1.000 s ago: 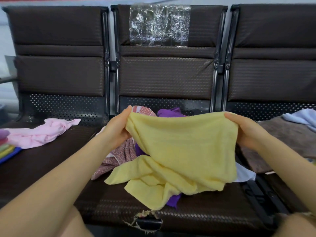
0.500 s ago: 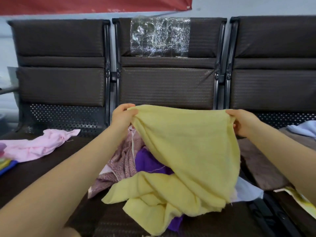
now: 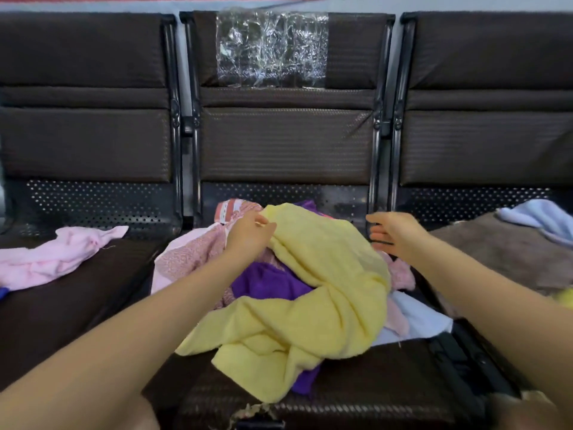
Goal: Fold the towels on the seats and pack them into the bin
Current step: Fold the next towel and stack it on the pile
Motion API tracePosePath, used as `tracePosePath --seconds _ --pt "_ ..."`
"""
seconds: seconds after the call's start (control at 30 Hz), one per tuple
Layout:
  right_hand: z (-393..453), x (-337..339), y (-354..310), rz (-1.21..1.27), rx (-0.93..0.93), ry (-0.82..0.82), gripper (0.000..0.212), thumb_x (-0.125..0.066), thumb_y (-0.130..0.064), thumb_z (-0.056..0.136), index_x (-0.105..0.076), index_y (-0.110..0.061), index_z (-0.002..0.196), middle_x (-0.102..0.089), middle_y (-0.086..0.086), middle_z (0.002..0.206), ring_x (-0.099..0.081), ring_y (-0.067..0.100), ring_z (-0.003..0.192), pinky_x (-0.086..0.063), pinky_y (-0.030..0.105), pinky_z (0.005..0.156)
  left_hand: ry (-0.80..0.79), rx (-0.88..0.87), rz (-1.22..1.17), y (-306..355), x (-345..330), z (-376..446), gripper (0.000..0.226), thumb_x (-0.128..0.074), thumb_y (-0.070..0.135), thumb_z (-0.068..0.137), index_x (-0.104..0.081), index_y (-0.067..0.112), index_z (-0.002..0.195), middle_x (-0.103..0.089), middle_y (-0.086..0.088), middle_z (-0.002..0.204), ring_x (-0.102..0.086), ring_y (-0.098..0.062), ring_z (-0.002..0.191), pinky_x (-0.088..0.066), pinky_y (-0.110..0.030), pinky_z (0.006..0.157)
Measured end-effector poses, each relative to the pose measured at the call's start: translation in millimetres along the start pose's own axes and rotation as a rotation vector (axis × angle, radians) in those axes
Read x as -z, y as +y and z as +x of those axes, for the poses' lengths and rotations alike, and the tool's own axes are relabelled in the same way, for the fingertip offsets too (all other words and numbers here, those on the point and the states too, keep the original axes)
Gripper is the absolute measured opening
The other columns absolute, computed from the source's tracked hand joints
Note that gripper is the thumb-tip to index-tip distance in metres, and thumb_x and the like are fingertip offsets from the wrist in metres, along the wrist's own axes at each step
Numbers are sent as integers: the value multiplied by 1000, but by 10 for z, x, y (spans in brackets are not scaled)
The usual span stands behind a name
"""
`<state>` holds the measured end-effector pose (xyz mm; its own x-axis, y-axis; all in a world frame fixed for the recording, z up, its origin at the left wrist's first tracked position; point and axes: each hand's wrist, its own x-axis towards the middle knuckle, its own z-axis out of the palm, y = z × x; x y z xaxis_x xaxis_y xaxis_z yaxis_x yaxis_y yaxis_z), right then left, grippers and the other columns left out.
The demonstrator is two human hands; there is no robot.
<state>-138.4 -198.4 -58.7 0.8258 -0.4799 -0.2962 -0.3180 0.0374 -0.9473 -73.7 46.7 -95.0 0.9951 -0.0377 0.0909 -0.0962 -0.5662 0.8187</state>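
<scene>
Woven brown seats; fluffy, crumpled yellow towel in left fingers

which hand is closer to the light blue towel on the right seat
Right. The right hand hovers open over the middle seat, apart from the light blue towel; the left hand is farther away, pinching the yellow towel.
</scene>
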Motion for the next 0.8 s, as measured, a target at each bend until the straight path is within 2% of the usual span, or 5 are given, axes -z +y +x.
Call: tracePosePath --seconds 0.1,0.23,0.4,0.57,0.8 --pt "-223 173 281 1 -85 5 13 -63 -16 90 -62 -4 96 -60 15 99 -58 21 76 -49 30 64 -175 -11 -21 -108 -26 -363 31 -56 35 91 -65 13 71 -70 -10 80 -64 -24 77 -51 -40 85" --pt "-456 308 574 10 -166 -24 32 -59 -13 91 -55 -7 123 -66 12 83 -55 27 77 -46 32 67 -315 -33 291 -34 -136 -599 42 -49 38 96 -74 5 88 -71 -8 92 -61 -20 83 -44 -29 72" --pt "-621 260 707 244 -322 -244 45 -66 -22 89 -48 -11 129 -51 19 132 -52 32 117 -46 40 91 -388 89 267 88 -301 -705 42 -49 40 95 -70 4 100 -67 -10 103 -61 -25 98 -45 -30 81" --pt "-612 236 675 275 -243 -337 25 -66 -19 89 -57 -16 111 -58 14 119 -56 29 111 -47 43 97 -453 383 -205 231 -337 -753 21 -53 26 92 -61 10 81 -58 0 69 -47 -12 54 -42 -20 51" --pt "-486 174 438 336 -107 -371 44 -64 -27 87 -58 -12 128 -66 15 121 -61 31 115 -41 47 107 -573 529 -711 343 -497 -715 26 -50 22 95 -58 2 111 -58 -7 88 -57 -16 75 -49 -23 65"
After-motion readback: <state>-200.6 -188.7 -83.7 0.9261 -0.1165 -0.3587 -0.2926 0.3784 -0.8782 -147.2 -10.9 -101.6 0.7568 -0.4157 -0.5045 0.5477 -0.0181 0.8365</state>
